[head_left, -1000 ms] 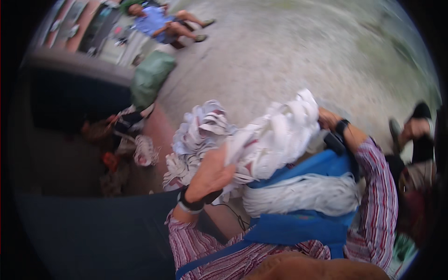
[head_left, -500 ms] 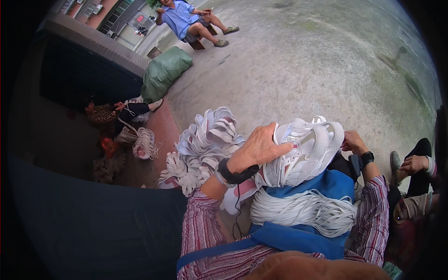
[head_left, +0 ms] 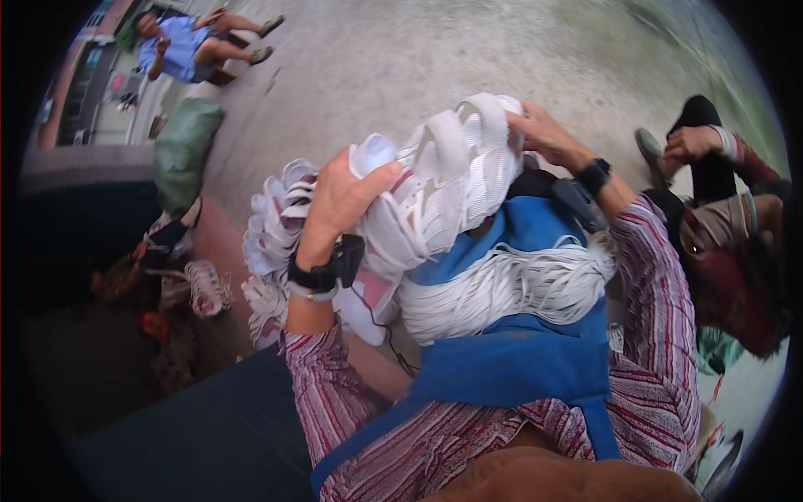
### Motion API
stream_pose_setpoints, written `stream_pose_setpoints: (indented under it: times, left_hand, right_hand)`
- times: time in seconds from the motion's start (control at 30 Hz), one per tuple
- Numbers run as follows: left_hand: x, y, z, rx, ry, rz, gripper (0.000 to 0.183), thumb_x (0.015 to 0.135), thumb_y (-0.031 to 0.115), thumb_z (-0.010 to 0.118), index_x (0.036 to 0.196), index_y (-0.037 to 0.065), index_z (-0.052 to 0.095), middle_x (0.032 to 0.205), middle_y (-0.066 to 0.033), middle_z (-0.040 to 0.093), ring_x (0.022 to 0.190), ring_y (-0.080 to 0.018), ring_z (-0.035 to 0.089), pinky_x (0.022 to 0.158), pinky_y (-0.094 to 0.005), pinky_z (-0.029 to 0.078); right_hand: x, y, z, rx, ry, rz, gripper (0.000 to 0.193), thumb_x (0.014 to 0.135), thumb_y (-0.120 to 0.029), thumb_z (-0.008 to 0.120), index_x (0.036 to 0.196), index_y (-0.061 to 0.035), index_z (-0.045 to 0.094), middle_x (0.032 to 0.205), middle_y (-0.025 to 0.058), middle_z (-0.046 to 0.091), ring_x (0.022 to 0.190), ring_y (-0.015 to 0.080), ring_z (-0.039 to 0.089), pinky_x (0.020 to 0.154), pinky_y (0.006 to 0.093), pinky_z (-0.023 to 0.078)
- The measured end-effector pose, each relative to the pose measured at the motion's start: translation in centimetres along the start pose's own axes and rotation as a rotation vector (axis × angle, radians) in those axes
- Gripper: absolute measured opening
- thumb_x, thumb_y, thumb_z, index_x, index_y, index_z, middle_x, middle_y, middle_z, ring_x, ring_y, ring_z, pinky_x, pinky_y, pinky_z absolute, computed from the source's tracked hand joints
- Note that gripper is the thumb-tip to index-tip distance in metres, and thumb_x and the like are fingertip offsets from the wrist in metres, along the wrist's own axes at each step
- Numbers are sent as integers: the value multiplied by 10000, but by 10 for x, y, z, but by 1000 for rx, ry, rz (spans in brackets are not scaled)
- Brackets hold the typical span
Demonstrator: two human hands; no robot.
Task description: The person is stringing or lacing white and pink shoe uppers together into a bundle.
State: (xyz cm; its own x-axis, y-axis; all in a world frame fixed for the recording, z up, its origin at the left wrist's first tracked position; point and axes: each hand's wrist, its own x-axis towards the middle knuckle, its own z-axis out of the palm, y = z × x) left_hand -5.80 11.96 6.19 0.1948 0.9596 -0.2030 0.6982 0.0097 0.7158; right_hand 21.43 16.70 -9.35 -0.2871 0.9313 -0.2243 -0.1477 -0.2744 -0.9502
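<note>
A bulky stack of white shoe uppers (head_left: 447, 171), nested one against another, lies across my knees. My left hand (head_left: 343, 197) grips its left end, thumb over the top and fingers partly hidden. At the far right end, my right hand (head_left: 548, 134) holds the edge of the stack, its fingertips partly behind the uppers. Closer to my body, a thick bundle of white shoelaces (head_left: 502, 289) rests on my blue apron (head_left: 519, 368). More white uppers with pinkish linings (head_left: 276, 217) are heaped just left of my left hand.
A green sack (head_left: 188, 155) stands at the left, near another person with shoe parts (head_left: 205, 289) beside them. Further off, a person in a blue shirt (head_left: 180, 54) sits on a low seat. Someone else (head_left: 703, 151) sits close at my right. Concrete ground (head_left: 360, 58) stretches ahead.
My view has swung, shifting the scene left and upward. My right hand, earlier partly hidden beside the stack, now shows at its far right end. My left hand keeps its hold.
</note>
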Motion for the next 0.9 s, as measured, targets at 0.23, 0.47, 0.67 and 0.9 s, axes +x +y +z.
stream_pose_setpoints:
  times: [0.23, 0.47, 0.67, 0.9]
  left_hand:
    - [12, -5, 5, 155, -25, 41, 413, 702, 367, 666, 854, -13, 605, 790, -170, 638, 716, -232, 619, 657, -327, 473]
    - [37, 6, 27, 138, -84, 150, 479, 694, 466, 628, 785, -4, 648, 687, -160, 627, 590, -230, 596, 534, -341, 453]
    - [47, 29, 17, 203, -312, -169, 474, 697, 504, 602, 716, 33, 647, 550, -84, 558, 414, -136, 487, 373, -271, 345]
    - [50, -14, 25, -6, -159, -27, 615, 673, 593, 610, 530, -4, 574, 433, -69, 482, 371, -153, 473, 359, -293, 348]
  right_hand:
    - [60, 13, -3, -536, 27, -2, 202, 784, -156, 571, 874, 20, 612, 691, 83, 584, 557, 138, 557, 428, 302, 452]
    - [79, 83, -35, -541, -175, -61, 306, 831, -159, 537, 1109, -37, 578, 813, 27, 614, 652, 72, 521, 508, 245, 428]
    - [53, 63, -33, -653, 30, -176, 280, 800, -204, 523, 693, 44, 597, 583, 166, 580, 520, 201, 540, 495, 365, 434]
    - [-16, -29, 1, -569, -37, 10, 245, 808, -167, 501, 947, 23, 567, 936, 216, 557, 816, 326, 576, 706, 367, 464]
